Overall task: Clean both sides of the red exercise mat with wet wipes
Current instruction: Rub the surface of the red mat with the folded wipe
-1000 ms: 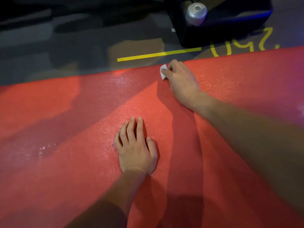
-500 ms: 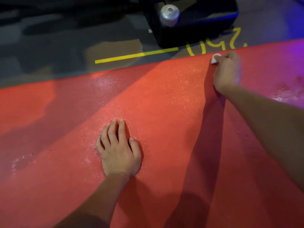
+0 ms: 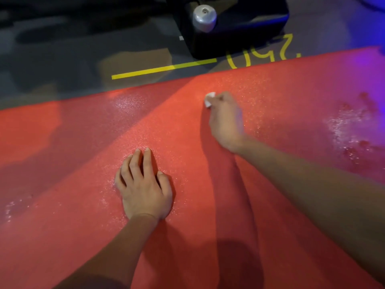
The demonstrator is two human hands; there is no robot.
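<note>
Leftmost, the red mat (image 3: 62, 236) fills most of the view, lying flat on the dark floor (image 3: 52, 65); a faint wet sheen shows near its left edge. Low and left of centre, the left hand (image 3: 143, 188) rests palm down on the mat, its fingers (image 3: 147, 161) straight and close together, holding nothing, the thumb lying alongside. Beyond the mat's far edge a yellow line (image 3: 162, 69) runs across the floor, and yellow characters (image 3: 262, 56) follow it to the right, partly cut by the mat's edge. A black block (image 3: 245, 32) stands on the floor behind them, with a silver knob (image 3: 204, 17) on its top.

Right of centre, the right hand (image 3: 226, 119) reaches forward over the mat, its fingers curled around a small white wipe (image 3: 209, 99) that pokes out at the fingertips and is pressed down on the mat, a little short of the far edge. Farther right, a larger patch of glistening wetness (image 3: 350, 130) covers the mat, under a purple-blue glow.
</note>
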